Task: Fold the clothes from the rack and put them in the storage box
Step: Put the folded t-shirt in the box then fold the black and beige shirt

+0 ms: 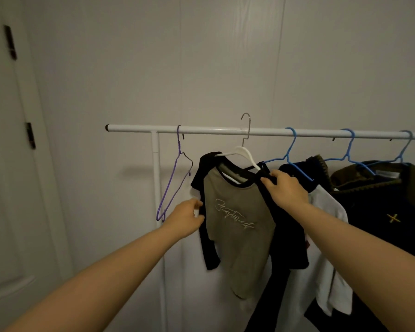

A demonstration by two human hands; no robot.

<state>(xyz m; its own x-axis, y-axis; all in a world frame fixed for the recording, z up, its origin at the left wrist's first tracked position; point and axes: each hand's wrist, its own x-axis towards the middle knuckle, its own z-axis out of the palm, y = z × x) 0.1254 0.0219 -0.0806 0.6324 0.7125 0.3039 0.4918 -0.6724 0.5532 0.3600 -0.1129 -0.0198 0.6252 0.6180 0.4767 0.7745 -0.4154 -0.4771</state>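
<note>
A khaki shirt (240,226) with black sleeves and pale script lettering hangs on a white hanger (243,153), whose metal hook is lifted clear above the white rack bar (201,129). My right hand (285,188) grips the shirt's black right shoulder at the hanger's end. My left hand (186,218) pinches the black left sleeve near its shoulder. The storage box is out of view.
An empty purple hanger (175,178) dangles at the rack's left end beside the upright post (156,178). Blue hangers (290,156) to the right carry a white garment (326,236) and dark clothes (383,212). A door (12,164) stands at left.
</note>
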